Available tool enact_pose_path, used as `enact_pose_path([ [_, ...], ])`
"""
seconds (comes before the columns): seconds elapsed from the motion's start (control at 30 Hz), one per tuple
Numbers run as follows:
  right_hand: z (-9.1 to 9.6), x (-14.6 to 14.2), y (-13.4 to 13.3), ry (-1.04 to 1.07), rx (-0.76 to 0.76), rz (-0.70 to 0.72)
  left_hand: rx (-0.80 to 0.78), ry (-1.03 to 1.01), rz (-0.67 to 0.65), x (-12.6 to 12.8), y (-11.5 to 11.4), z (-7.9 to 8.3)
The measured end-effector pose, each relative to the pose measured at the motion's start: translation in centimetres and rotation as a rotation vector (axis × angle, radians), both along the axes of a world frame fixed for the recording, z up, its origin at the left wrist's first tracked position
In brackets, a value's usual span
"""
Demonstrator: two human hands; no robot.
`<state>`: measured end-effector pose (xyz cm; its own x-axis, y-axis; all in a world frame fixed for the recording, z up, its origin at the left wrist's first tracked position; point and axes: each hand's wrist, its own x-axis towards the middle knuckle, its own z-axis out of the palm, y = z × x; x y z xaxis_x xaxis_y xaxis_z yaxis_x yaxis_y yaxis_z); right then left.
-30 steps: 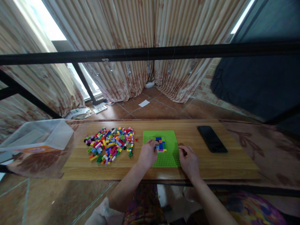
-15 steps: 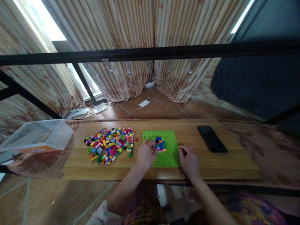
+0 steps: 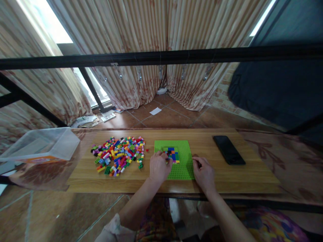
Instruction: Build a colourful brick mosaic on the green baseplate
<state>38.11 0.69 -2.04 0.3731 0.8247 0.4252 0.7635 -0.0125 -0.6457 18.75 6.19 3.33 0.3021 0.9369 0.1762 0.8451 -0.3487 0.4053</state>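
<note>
A green baseplate (image 3: 180, 168) lies on the wooden board, carrying a small patch of blue, red, green and yellow bricks (image 3: 173, 154). My left hand (image 3: 159, 166) rests on the plate's left part, fingers curled with the fingertips pressed at the left edge of that patch. My right hand (image 3: 204, 172) sits at the plate's right edge, fingers bent and pinched on the rim. A heap of loose coloured bricks (image 3: 118, 155) lies to the left of the plate.
A black phone (image 3: 228, 149) lies flat on the board to the right. A clear plastic tub (image 3: 40, 145) stands at the far left. A black metal bar (image 3: 161, 57) crosses the view above. Curtains and tiled floor lie beyond the board (image 3: 239, 174).
My left hand has drawn back slightly toward me and lower on the plate, its fingertips still at the brick patch. The right hand has hardly moved.
</note>
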Motion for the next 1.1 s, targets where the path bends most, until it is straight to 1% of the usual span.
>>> enact_pose_path([
  [0.13, 0.01, 0.00, -0.02, -0.002, -0.004, -0.004, -0.003, -0.012, -0.063, -0.53, 0.11, 0.02],
  [0.3, -0.09, 0.04, 0.01, 0.007, 0.004, 0.005, -0.021, 0.025, -0.079, -0.77, 0.27, 0.19],
  [0.57, -0.15, 0.08, 0.03, -0.013, 0.006, 0.004, -0.092, 0.043, -0.004, -0.28, 0.19, 0.41],
  [0.7, -0.16, 0.13, 0.05, -0.013, 0.002, 0.003, -0.120, 0.051, 0.006, -0.28, 0.21, 0.52],
  [0.8, -0.16, 0.12, 0.05, -0.015, -0.002, 0.000, -0.135, 0.017, 0.005, -0.40, 0.14, 0.52],
  [0.97, -0.16, 0.08, 0.05, -0.005, 0.001, -0.005, -0.187, -0.079, 0.041, -0.44, 0.13, 0.53],
  [1.1, -0.16, 0.07, 0.05, -0.004, 0.002, -0.002, -0.188, -0.092, 0.042, -0.15, 0.20, 0.72],
])
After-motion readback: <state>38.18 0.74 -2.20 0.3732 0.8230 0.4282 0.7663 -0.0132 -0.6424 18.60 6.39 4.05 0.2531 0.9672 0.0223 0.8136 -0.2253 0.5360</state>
